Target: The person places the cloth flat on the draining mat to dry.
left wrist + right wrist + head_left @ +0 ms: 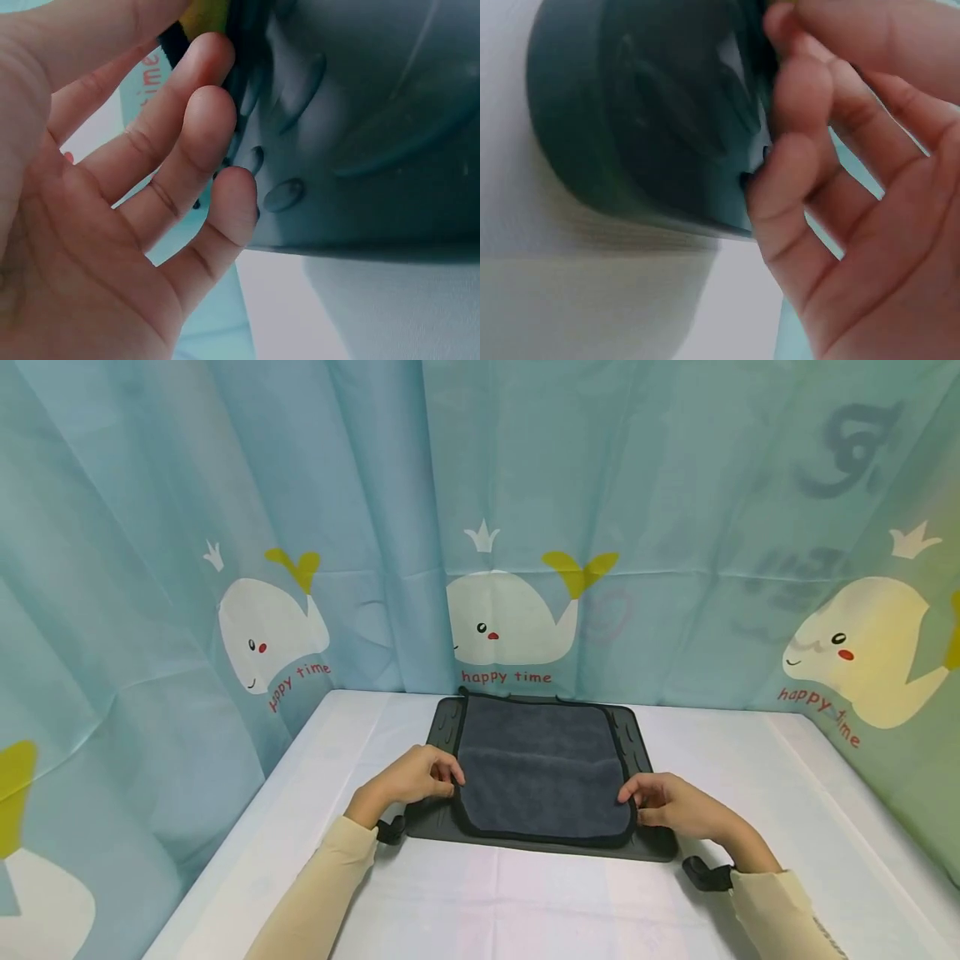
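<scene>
A dark grey cloth [543,793] with black edging lies spread over a dark grey rectangular tray [660,845], with a soft crease running across its middle. My left hand [412,777] pinches the cloth's left edge near the front, and my right hand [678,806] pinches the right edge at about the same height. In the left wrist view, raised oval ridges show on the tray [390,202] beside my fingertips [234,202]; the pinch itself is mostly out of frame. The right wrist view has the tray's rounded corner [592,150] next to my curled fingers [787,172].
The tray lies on a white-covered table [480,910], close to its back edge. Behind and along both sides hangs a blue-green curtain [675,510] printed with white whales. A black strap piece [705,875] sits at my right wrist, another [391,831] at my left.
</scene>
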`<state>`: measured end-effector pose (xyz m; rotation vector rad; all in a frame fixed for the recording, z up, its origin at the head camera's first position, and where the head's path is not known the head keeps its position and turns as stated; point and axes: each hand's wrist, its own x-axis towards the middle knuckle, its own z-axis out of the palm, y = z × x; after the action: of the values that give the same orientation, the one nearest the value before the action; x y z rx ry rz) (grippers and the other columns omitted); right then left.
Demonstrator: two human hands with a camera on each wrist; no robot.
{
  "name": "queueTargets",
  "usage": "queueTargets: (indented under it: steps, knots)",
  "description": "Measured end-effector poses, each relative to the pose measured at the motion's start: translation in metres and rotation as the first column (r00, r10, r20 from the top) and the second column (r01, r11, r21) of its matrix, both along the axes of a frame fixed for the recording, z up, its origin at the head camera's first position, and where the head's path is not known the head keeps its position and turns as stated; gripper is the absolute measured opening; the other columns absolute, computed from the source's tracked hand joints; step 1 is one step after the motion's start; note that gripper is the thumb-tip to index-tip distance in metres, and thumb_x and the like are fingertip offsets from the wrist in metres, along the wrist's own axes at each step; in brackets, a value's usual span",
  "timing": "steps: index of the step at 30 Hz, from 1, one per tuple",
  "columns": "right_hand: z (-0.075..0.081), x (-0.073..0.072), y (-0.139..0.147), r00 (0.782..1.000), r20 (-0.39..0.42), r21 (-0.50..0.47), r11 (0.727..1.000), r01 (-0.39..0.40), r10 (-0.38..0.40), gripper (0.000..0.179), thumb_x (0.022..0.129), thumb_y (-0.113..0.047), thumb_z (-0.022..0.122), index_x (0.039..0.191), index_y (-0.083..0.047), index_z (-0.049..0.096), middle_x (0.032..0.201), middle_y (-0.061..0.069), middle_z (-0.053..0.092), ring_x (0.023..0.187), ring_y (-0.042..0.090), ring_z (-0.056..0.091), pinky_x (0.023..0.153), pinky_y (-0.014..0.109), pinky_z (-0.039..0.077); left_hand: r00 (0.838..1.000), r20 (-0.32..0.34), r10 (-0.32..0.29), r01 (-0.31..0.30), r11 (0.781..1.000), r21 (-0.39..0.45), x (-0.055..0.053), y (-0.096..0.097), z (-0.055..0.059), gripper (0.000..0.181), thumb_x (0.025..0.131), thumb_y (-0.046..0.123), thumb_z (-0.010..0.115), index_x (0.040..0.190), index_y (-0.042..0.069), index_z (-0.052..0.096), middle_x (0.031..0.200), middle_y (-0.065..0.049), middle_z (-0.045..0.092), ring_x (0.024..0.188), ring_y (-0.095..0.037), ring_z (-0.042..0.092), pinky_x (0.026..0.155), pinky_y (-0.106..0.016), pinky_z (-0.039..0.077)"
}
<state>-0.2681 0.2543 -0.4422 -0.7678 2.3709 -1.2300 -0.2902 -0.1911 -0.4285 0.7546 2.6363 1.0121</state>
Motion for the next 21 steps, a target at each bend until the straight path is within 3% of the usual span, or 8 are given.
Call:
queueTargets:
  steps: [6,13,21]
  knots:
    - [0.0004,0.0012,-0.003,0.988,-0.128,0.066,0.993,0.094,-0.085,0.016,0.088,0.001,0.069,0.103,-0.006,0.068,0.082,0.001,0.061,0.072,0.005,0.055,0.065,0.023,0.05,0.999,-0.036,0.02,-0.02,1.0,0.006,-0.0009,-0.0007,0.0001,0.005,0.093,0.015,0.076,0.097,0.017,0.075,0.078,0.002,0.066,0.065,-0.009,0.056,0.063,-0.025,0.047]
    - [0.0009,0.0014,0.0005,0.987,-0.145,0.077,0.994,0.08,-0.069,0.01,0.093,-0.017,0.075,0.098,-0.01,0.07,0.079,-0.003,0.057,0.07,0.004,0.048,0.061,0.023,0.041,0.984,-0.175,0.039,-0.038,0.999,0.008,-0.0005,-0.0033,0.0017,0.007,0.091,0.018,0.079,0.095,0.018,0.074,0.098,-0.001,0.064,0.076,-0.012,0.052,0.072,-0.027,0.047]
    - [0.0008,0.0006,0.0041,0.992,-0.114,0.094,0.993,0.072,-0.061,0.01,0.095,-0.019,0.073,0.095,-0.01,0.069,0.078,-0.004,0.052,0.069,0.004,0.047,0.06,0.024,0.039,0.992,-0.109,0.061,-0.06,0.998,0.008,-0.0029,-0.0083,0.0011,0.006,0.092,0.015,0.077,0.096,0.015,0.074,0.096,-0.002,0.074,0.073,-0.013,0.058,0.067,-0.026,0.047]
